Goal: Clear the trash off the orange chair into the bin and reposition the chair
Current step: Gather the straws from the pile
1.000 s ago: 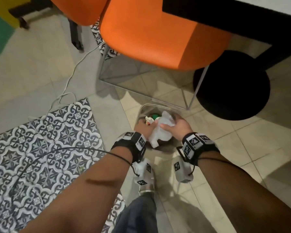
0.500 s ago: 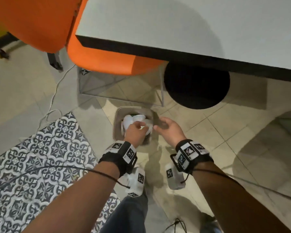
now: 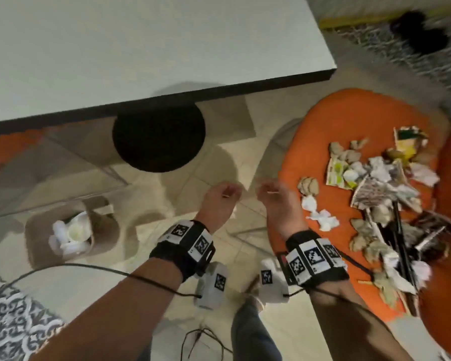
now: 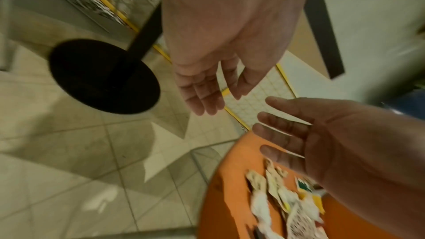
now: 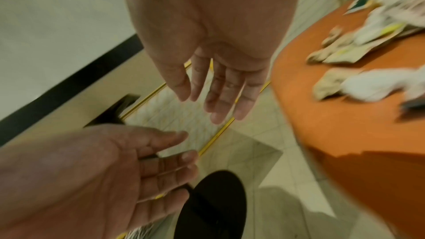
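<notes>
Hands empty over the floor, trash waiting on the chair

Left hand [image 3: 220, 201] and right hand [image 3: 277, 201] hang side by side above the tiled floor [image 3: 214, 162], palms turned toward each other, a narrow gap between them. Wrist views show both with fingers loosely extended and slightly spread, nothing held. Forearms reach forward from the bottom of the head view, each wearing a black wrist strap with printed markers.

Orange chair [image 3: 336, 121] stands just right of the right hand; its seat edge curves close beside that wrist. Trash [image 3: 380, 194] lies strewn on the seat: crumpled white tissue, brownish scraps, printed wrappers, dark sticks. Nearest tissue wads sit at the seat's left side, near the right hand.

Bin [image 3: 37, 230] stands on the floor well left of the left hand, holding white crumpled pieces. White table [image 3: 141, 48] with a dark edge overhangs beyond the hands; its round black base [image 3: 158, 142] sits on the floor between bin and chair. Bare tile lies between base, hands and chair. A black cable crosses the left forearm.
</notes>
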